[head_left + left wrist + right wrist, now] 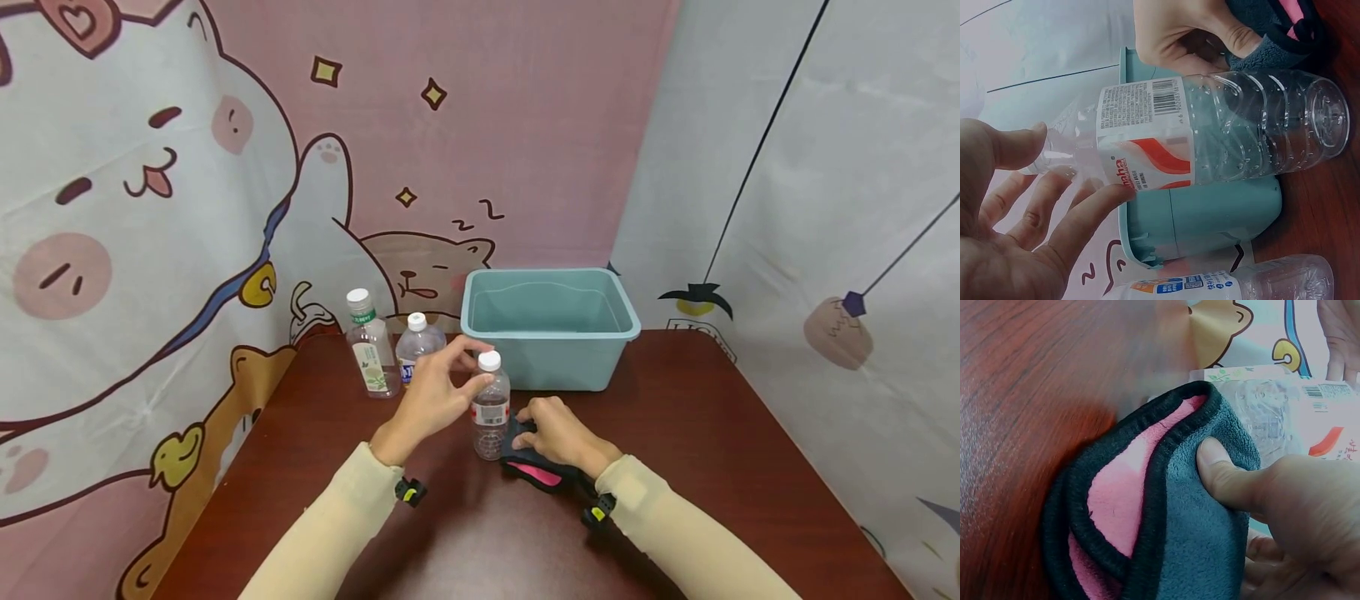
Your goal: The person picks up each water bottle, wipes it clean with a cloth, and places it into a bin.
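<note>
"So, far left?"

"Green-banded bottle, blue-labelled bottle just beside it, then my left hand, thumb and fingers curled round the neck of the upright clear bottle."

"And rightward?"

"Folded dark cloth, right beside that bottle, pinched by my right hand. I'd judge I'm setting up to wipe: next calls for a steady neck and the cloth pressed against its side."

Bottle label: "…aha", ®, barcode | second label: Chinese characters | backdrop: "LIGH…", two Zs
</note>
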`<state>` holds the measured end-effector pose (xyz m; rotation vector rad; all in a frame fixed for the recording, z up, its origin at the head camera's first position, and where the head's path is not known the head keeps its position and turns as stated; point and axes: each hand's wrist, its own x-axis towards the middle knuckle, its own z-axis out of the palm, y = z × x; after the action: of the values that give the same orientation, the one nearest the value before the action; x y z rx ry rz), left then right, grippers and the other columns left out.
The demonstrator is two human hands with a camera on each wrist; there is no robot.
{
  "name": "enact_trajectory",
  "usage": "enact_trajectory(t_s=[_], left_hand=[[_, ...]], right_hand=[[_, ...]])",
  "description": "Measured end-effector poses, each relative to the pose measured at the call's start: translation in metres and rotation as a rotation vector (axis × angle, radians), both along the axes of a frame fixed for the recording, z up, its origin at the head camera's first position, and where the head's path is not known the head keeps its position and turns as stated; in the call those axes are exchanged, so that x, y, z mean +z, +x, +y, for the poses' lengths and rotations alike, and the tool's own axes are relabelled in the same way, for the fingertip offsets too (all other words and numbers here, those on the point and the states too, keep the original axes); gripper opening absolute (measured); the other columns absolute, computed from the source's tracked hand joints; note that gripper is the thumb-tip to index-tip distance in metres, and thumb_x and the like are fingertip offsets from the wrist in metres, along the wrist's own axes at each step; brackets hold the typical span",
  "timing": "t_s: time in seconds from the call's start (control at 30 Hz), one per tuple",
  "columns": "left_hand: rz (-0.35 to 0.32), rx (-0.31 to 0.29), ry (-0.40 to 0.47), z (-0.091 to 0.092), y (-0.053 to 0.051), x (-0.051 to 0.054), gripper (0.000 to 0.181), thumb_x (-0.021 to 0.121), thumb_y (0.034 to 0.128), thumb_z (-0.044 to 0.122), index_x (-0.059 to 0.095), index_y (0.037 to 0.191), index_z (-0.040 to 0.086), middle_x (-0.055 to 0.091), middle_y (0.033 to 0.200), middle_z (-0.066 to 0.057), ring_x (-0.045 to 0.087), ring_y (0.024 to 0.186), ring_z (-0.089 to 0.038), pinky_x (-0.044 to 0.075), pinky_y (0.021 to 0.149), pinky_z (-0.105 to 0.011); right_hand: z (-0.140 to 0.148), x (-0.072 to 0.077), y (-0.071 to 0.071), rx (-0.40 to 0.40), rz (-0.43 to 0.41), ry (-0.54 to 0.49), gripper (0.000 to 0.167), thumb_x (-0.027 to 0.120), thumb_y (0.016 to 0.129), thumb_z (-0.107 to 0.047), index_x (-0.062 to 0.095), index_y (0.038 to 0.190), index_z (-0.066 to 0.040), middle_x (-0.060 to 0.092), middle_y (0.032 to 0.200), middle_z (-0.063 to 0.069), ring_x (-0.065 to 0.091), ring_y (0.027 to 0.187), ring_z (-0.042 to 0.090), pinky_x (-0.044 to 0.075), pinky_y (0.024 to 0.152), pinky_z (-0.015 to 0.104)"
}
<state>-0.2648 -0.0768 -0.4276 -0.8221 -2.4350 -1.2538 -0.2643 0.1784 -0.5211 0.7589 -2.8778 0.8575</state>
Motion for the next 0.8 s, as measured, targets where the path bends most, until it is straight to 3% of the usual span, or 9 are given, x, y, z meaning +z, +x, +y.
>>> enact_trajectory(t_s=[0.17,0.47,0.63,0.8], left_hand=[[-0.005,0.001,-0.002,0.000,0.001,-0.001,0.040,0.093,0.1023,0.016,0.077,0.139,0.021,0.081,0.104,-0.004,0.088,0.112,-0.026,0.069,0.097,-0.048],[0.013,0.003,0.002,0.001,0.002,-0.002,0.040,0.093,0.1021,0.015,0.077,0.139,0.020,0.082,0.103,-0.004,0.088,0.111,-0.028,0.070,0.096,-0.051],[0.004,-0.008,0.003,-0.001,0.001,-0.002,0.041,0.092,0.1024,0.014,0.076,0.139,0.020,0.082,0.104,-0.005,0.088,0.112,-0.028,0.070,0.096,-0.052],[0.007,-0.018,0.003,-0.002,-0.001,-0.002,0.040,0.092,0.1028,0.015,0.076,0.140,0.019,0.083,0.106,-0.005,0.088,0.112,-0.029,0.070,0.095,-0.047]], right_hand=[[0.000,0.000,0.001,-0.024,-0.008,-0.005,0.038,0.100,0.095,-0.020,0.088,0.121,0.004,0.089,0.117,0.017,0.077,0.091,0.014,0.067,0.080,0.035],[0.004,0.010,0.004,-0.003,0.075,-0.067,0.029,0.098,0.096,-0.016,0.089,0.118,0.000,0.088,0.112,0.010,0.082,0.104,0.025,0.070,0.089,0.044],[0.005,0.026,0.004,-0.005,0.076,-0.100,0.029,0.097,0.097,-0.015,0.090,0.122,-0.002,0.087,0.113,0.006,0.081,0.105,0.022,0.070,0.092,0.048],[0.004,0.043,0.005,-0.016,0.086,-0.123,0.035,0.096,0.098,-0.017,0.088,0.129,-0.001,0.086,0.111,0.004,0.074,0.096,0.013,0.066,0.086,0.037]])
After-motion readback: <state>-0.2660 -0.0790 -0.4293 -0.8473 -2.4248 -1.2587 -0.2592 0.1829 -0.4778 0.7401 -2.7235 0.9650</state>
